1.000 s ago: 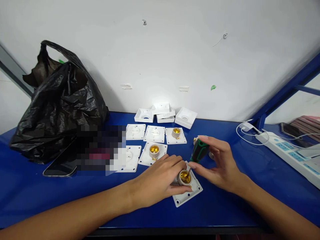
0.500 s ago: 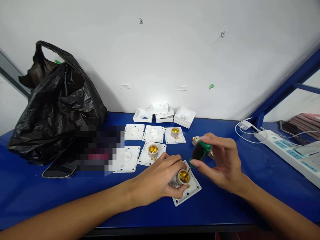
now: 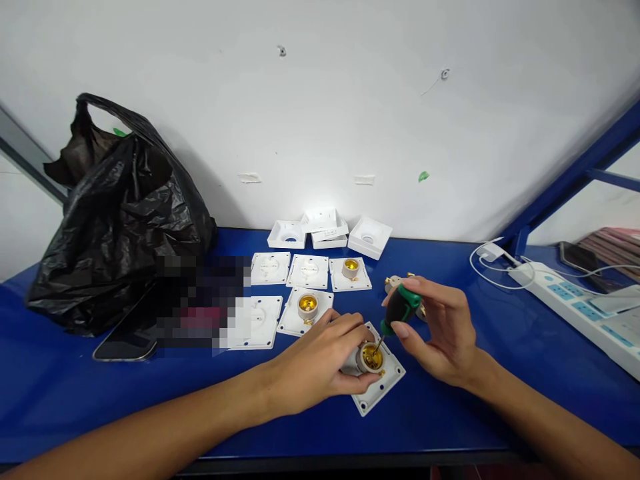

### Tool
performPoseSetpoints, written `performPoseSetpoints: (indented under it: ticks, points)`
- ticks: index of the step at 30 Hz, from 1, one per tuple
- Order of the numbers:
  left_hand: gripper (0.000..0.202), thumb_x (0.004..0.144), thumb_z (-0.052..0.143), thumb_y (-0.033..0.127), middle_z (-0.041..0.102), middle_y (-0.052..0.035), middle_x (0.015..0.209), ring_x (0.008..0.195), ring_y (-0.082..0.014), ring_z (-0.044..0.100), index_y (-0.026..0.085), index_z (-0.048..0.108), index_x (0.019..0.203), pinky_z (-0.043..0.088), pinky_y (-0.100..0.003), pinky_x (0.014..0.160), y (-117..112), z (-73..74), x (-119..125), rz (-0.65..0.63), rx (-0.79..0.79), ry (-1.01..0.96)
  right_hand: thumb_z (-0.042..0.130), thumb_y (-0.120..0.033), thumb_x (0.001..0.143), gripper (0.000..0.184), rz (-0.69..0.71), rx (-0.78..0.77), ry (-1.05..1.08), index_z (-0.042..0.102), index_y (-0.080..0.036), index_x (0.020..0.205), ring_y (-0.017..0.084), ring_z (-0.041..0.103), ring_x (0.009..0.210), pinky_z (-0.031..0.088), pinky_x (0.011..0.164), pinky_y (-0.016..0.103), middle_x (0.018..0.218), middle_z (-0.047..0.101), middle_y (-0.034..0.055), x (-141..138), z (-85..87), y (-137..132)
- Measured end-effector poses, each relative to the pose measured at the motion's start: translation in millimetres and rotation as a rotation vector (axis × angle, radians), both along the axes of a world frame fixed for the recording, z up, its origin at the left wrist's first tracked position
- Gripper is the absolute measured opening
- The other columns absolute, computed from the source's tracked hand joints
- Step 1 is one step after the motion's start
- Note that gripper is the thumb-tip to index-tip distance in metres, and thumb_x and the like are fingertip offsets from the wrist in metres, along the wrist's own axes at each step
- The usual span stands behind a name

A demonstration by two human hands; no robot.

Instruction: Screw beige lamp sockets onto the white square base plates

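My left hand (image 3: 335,357) is closed around a lamp socket (image 3: 371,358) with a brass-coloured inside, which sits on a white square base plate (image 3: 377,393). In my right hand (image 3: 443,327) is a short screwdriver (image 3: 401,308) with a black and green handle, held between thumb and fingers. Its shaft slants down into the socket; the very tip is hard to make out there. Behind my left hand are another plate bearing a socket (image 3: 307,305) and a third with a socket (image 3: 351,267). Loose sockets (image 3: 393,284) lie partly hidden behind my right hand.
Bare white plates (image 3: 307,272) lie left of centre, with white square covers (image 3: 370,237) against the wall. A black plastic bag (image 3: 125,220) and a phone (image 3: 125,343) are on the left. At right, a power strip (image 3: 575,300) with white cables rests on the blue table (image 3: 280,433).
The view has shifted slightly, so everything sits a little lower. The screwdriver stays in the socket, and my right fingers have changed position a little on its handle.
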State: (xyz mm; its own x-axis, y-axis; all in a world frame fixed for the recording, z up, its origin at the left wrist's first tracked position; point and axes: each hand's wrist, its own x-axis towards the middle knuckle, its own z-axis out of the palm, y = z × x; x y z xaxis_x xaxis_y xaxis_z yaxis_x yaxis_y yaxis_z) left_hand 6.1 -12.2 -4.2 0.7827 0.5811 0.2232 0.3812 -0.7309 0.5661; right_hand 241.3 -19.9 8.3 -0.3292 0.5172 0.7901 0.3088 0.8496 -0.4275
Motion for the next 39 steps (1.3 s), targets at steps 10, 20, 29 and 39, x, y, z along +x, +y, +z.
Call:
performPoseSetpoints:
  ticks: [10,20,29,39]
  points:
    - [0.027,0.100,0.077,0.039,0.067,-0.0056,0.111,0.101,-0.0265,0.061,0.022,0.065,0.117,0.050,-0.040,0.096,-2.3,2.3,-0.9,0.014,-0.020,0.023,0.079,-0.020,0.094,0.072,-0.104,0.036,0.027,0.046,-0.035,0.157,0.027,0.073,0.115,0.064,0.100,0.046,0.130,0.070,0.0067,0.2,-3.3,-0.1]
    - [0.032,0.099,0.079,0.038,0.068,-0.0057,0.117,0.108,-0.0274,0.064,0.022,0.065,0.123,0.047,-0.040,0.100,-0.5,1.3,-0.5,-0.025,-0.017,0.029,0.086,-0.020,0.089,0.071,-0.145,-0.009,0.115,0.051,-0.037,0.148,0.025,0.070,0.111,0.065,0.096,0.045,0.126,0.063,0.0058,0.1,-13.2,1.5]
    - [0.051,0.092,0.089,0.043,0.068,-0.0066,0.120,0.108,-0.0281,0.066,0.021,0.060,0.127,0.049,-0.041,0.099,-2.1,-6.5,0.5,-0.022,0.087,0.030,0.062,-0.013,0.100,0.062,-0.070,-0.008,0.238,0.042,-0.034,0.154,0.018,0.069,0.081,0.065,0.075,0.036,0.100,0.059,0.0010,-32.8,-23.0,1.1]
    - [0.032,0.103,0.076,0.029,0.072,-0.0068,0.118,0.105,-0.0290,0.070,0.022,0.054,0.125,0.052,-0.046,0.104,-5.7,-14.1,-4.6,0.001,0.137,0.002,0.057,-0.020,0.101,0.056,0.031,0.255,0.230,0.045,-0.028,0.155,0.018,0.061,0.066,0.054,0.055,0.032,0.086,0.058,0.0006,-52.0,-15.3,23.0]
